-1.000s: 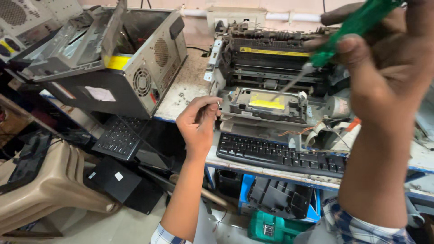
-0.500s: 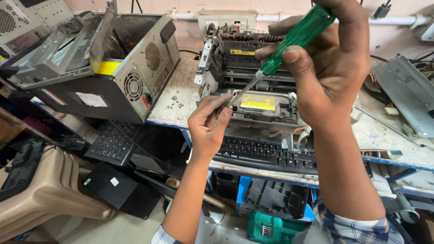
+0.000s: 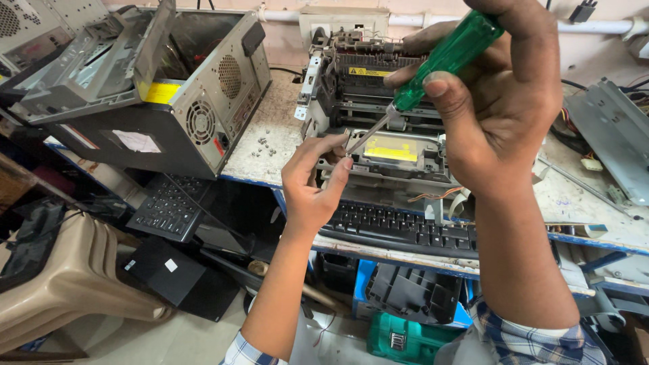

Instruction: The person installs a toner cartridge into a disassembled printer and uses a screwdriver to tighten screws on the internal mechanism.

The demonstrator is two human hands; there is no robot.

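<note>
Your right hand (image 3: 500, 101) clenches the green screwdriver (image 3: 446, 57); your left hand (image 3: 314, 186) pinches its tip, hiding the screw beneath.

Printer part (image 3: 392, 152) sitting on bench (image 3: 270, 145), keyboard (image 3: 405, 230) lying just before it, larger printer frame (image 3: 365, 74) standing behind. Computer case (image 3: 155, 88) lying to the left; loose screws (image 3: 263, 145) resting between. Second keyboard (image 3: 165, 206) leaning below the case. Metal panel (image 3: 612, 135) lying far right.

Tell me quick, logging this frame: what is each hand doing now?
Left hand: fingers pinched at the screwdriver tip.
Right hand: closed around the green screwdriver handle.
</note>
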